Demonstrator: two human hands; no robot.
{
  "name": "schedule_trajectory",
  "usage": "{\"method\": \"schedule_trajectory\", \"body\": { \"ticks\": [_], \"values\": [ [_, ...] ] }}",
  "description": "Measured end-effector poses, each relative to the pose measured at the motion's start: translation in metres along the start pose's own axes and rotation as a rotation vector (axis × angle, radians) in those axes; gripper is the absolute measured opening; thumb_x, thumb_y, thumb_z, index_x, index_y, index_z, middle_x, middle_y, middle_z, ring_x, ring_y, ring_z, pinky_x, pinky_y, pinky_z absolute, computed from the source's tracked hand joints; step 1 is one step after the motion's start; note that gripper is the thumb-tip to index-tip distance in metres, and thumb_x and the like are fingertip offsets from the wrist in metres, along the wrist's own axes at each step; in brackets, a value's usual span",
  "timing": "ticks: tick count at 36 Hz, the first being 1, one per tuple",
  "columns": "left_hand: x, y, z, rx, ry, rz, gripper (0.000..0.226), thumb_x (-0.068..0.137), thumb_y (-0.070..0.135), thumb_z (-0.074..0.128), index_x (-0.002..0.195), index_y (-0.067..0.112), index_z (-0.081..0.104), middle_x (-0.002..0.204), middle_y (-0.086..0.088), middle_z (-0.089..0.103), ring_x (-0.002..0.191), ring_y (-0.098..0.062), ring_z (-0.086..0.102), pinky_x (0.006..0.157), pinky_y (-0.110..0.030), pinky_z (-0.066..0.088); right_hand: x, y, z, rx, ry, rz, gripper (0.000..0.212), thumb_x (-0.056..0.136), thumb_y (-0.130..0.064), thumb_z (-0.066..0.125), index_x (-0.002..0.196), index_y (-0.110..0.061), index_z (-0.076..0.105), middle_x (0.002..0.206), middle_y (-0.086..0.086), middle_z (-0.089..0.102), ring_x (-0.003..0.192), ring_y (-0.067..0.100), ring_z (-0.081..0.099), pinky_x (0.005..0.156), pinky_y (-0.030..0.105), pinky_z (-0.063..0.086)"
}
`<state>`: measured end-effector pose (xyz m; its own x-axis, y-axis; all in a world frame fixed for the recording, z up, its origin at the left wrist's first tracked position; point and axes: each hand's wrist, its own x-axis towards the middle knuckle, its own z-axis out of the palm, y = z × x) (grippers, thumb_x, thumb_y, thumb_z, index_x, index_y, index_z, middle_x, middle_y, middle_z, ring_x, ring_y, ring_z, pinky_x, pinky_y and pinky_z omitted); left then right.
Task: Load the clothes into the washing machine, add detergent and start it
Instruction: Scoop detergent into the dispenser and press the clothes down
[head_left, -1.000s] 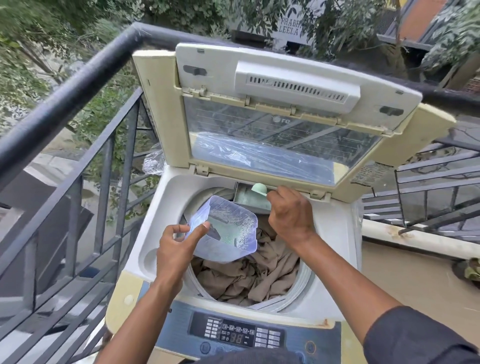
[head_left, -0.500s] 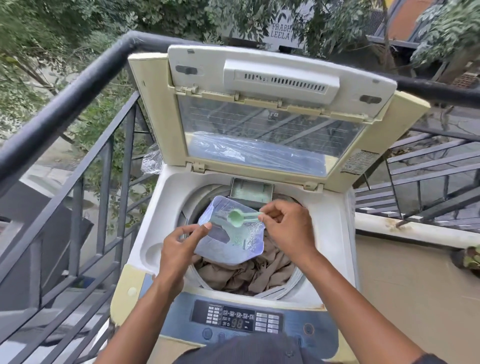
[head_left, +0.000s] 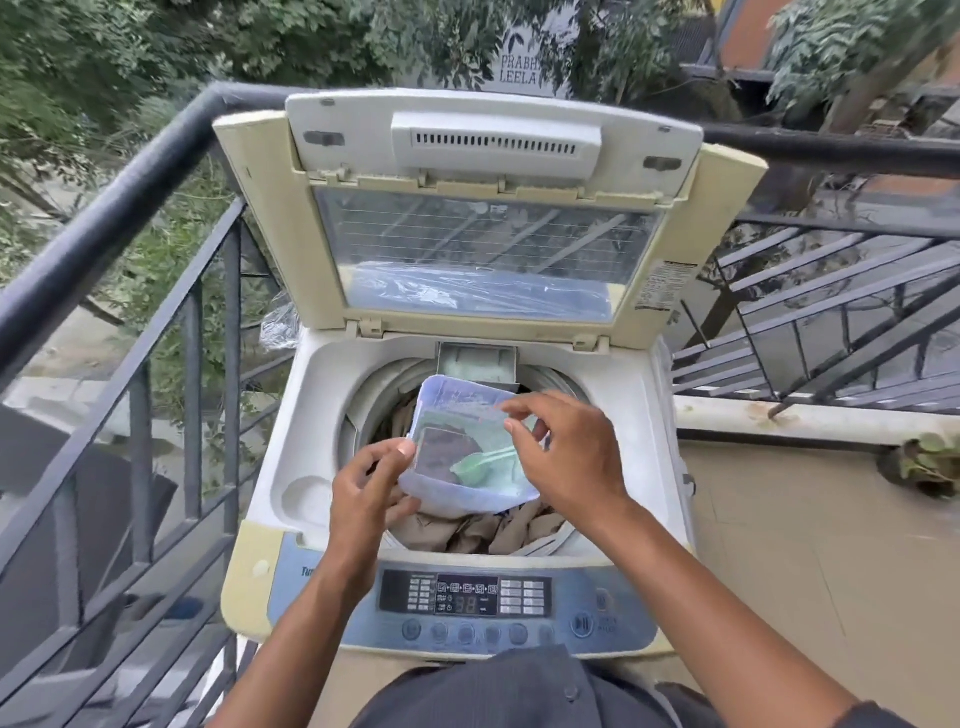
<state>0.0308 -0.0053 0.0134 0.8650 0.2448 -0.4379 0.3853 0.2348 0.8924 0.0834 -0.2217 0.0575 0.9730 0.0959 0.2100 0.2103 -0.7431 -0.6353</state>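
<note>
We hold the detergent container (head_left: 470, 447), a clear square plastic tub, over the open drum of the washing machine (head_left: 623, 415). Our left hand (head_left: 363, 493) grips its near left corner, thumb on the rim and fingers curled underneath, so the tub sits to the right of that hand and tilts toward us. Inside it lies the green scoop (head_left: 475, 464), bowl toward the left, its thin handle running right toward our right hand (head_left: 563, 452). That hand hovers over the tub's right side with fingers bent and spread; whether the fingertips pinch the scoop's handle we cannot tell, since the hand covers its end.

Below the tub, the brown clothes (head_left: 488, 530) fill the drum. Just behind the tub, the detergent drawer (head_left: 477, 361) stands pulled out at the back rim of the drum. The lid (head_left: 488, 208) is propped upright beyond it. Nearest to us, the control panel (head_left: 467, 597) shows a lit display. A dark metal railing (head_left: 130, 182) surrounds the machine on the left and behind.
</note>
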Motion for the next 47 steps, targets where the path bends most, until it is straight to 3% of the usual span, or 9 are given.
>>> {"method": "schedule_trajectory", "body": {
  "ticks": [7,14,19,23,26,35,41,44,47],
  "values": [
    [-0.010,0.006,0.017,-0.064,-0.097,0.034,0.061,0.069,0.057,0.077,0.115,0.019,0.069,0.118,-0.018,0.077,0.108,-0.037,0.075,0.096,-0.048,0.059,-0.025,0.020,-0.032,0.015,0.176,0.234,0.034,0.094,-0.035,0.071,0.127,-0.029,0.069,0.118,-0.009,0.068,0.099,0.013,0.068,0.085,0.034,0.057],
    [-0.018,0.005,0.065,-0.027,-0.161,0.086,0.046,0.069,0.058,0.078,0.104,0.029,0.073,0.119,-0.020,0.074,0.102,-0.032,0.075,0.096,-0.054,0.059,-0.054,0.048,-0.056,0.380,0.137,0.566,0.021,0.095,-0.046,0.070,0.103,-0.027,0.077,0.089,-0.014,0.077,0.089,0.004,0.074,0.076,0.046,0.065],
    [-0.027,0.002,0.104,0.027,-0.295,0.097,0.037,0.074,0.059,0.078,0.100,0.035,0.073,0.121,-0.019,0.073,0.105,-0.040,0.073,0.092,-0.055,0.061,-0.073,0.068,-0.078,0.386,0.220,0.660,0.032,0.097,-0.036,0.071,0.112,-0.008,0.075,0.086,0.001,0.077,0.073,0.012,0.075,0.063,0.046,0.065],
    [-0.037,0.000,0.140,0.132,-0.409,0.106,0.052,0.076,0.062,0.076,0.108,0.022,0.068,0.118,-0.015,0.075,0.115,-0.045,0.069,0.096,-0.057,0.058,-0.094,0.092,-0.102,0.242,0.285,0.673,0.044,0.091,-0.042,0.059,0.072,-0.004,0.051,0.049,-0.007,0.044,0.052,0.018,0.042,0.062,0.040,0.057],
    [-0.046,0.000,0.169,0.306,-0.464,0.173,0.048,0.078,0.070,0.071,0.107,0.032,0.071,0.106,-0.003,0.078,0.108,-0.034,0.073,0.096,-0.056,0.058,-0.114,0.104,-0.126,0.192,0.349,0.674,0.047,0.097,-0.026,0.061,0.062,-0.013,0.031,0.050,-0.007,0.027,0.055,0.013,0.024,0.055,0.034,0.026],
    [-0.100,-0.026,0.277,0.623,-0.690,0.473,0.016,0.101,0.030,0.068,0.116,0.033,0.072,0.104,0.022,0.074,0.094,0.005,0.069,0.073,-0.011,0.051,-0.192,0.157,-0.200,0.075,0.560,0.842,0.045,0.097,-0.027,0.058,0.063,-0.018,0.029,0.050,-0.004,0.031,0.054,0.018,0.026,0.053,0.036,0.025],
    [-0.148,-0.064,0.356,0.847,-1.003,0.432,0.032,0.093,0.035,0.076,0.121,0.035,0.062,0.110,0.023,0.072,0.097,0.008,0.069,0.085,-0.022,0.057,-0.264,0.203,-0.238,-0.044,0.671,1.062,0.037,0.096,-0.026,0.055,0.071,-0.009,0.033,0.055,0.003,0.038,0.054,0.024,0.031,0.052,0.039,0.030],
    [-0.172,-0.091,0.394,0.997,-1.110,0.423,0.045,0.084,0.059,0.069,0.122,0.038,0.057,0.109,0.013,0.073,0.104,-0.009,0.071,0.093,-0.039,0.059,-0.302,0.228,-0.250,-0.035,0.704,1.164,0.038,0.096,-0.032,0.055,0.070,-0.011,0.037,0.057,0.001,0.044,0.055,0.025,0.041,0.052,0.033,0.031],
    [-0.197,-0.120,0.427,1.115,-1.218,0.417,0.050,0.088,0.051,0.069,0.132,0.033,0.054,0.109,0.011,0.070,0.102,-0.012,0.067,0.093,-0.035,0.054,-0.341,0.254,-0.257,0.004,0.689,1.256,0.037,0.097,-0.036,0.054,0.070,-0.015,0.040,0.062,-0.003,0.046,0.066,0.032,0.052,0.055,0.040,0.027]
  ]
}}
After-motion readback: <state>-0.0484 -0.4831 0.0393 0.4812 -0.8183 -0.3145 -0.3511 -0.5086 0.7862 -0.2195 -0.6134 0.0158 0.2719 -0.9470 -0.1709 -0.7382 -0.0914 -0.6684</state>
